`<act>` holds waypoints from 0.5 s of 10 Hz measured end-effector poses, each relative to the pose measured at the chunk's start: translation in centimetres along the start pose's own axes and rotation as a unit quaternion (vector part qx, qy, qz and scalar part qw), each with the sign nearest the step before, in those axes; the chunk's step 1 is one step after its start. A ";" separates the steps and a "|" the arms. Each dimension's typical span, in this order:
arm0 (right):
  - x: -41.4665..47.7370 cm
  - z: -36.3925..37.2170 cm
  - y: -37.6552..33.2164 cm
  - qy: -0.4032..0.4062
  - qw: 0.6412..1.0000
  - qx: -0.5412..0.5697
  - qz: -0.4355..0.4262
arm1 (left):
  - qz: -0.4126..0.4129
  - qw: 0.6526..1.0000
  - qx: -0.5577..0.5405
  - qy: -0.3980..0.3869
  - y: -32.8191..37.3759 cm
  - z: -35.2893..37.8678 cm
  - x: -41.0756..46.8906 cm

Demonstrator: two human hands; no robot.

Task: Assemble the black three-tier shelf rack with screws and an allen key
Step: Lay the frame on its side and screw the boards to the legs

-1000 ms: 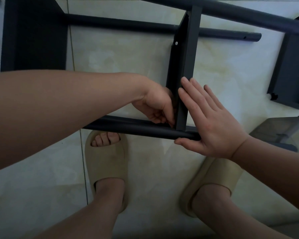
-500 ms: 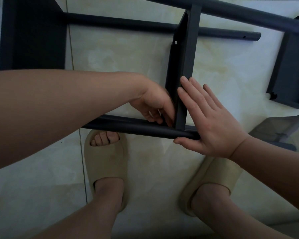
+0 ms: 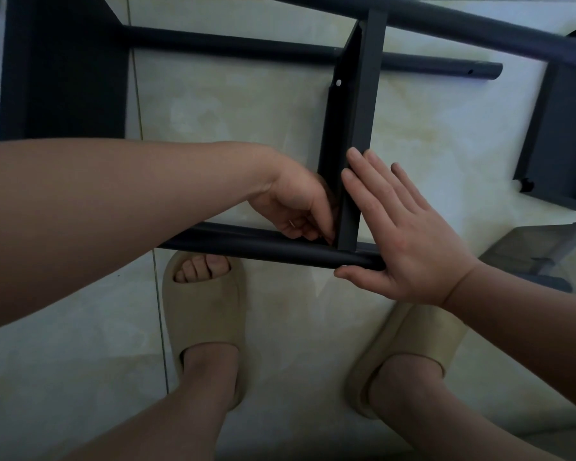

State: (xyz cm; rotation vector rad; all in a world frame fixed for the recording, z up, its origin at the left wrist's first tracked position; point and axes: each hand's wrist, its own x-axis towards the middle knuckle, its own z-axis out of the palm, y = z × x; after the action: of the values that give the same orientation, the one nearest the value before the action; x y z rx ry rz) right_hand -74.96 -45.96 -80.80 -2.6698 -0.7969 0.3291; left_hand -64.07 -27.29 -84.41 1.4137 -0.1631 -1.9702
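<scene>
Rack point(image 3: 479, 31) is lying sideways on the floor point(image 3: 246, 134) by the person's feet. R hand point(image 3: 409, 234), flat & released, is bracing the shelf panel point(image 3: 366, 111) against the near tube point(image 3: 253, 244), prob. so holes line up; L hand point(image 3: 296, 207) is reaching curled into the joint – can't tell what it's pinching

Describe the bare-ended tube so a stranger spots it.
Find the black panel standing on the pale floor. A tube passes behind its far part and sticks out rightwards. Only this tube shows a bare end, with a small hole.

Dim, soft indoor light; pale floor point(image 3: 446, 134) brightest at upper right, corners darkened, wide-angle bending at edges.
</scene>
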 end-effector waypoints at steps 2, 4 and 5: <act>0.0 0.0 0.0 -0.002 1.000 -0.001 0.001 | -0.036 0.999 0.012 -0.019 0.2 -0.3 -0.2; 0.0 0.0 0.1 0.000 1.000 -0.002 0.001 | -0.028 1.000 0.006 -0.003 0.4 0.1 0.2; 0.0 0.0 0.1 0.001 1.000 -0.001 -0.001 | -0.022 1.000 0.010 -0.004 0.6 0.0 0.1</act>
State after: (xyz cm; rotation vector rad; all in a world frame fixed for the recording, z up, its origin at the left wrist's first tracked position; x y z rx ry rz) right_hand -74.92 -45.97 -80.85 -2.6704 -0.8002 0.3237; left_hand -63.86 -27.78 -84.18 1.4330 -0.1564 -2.0151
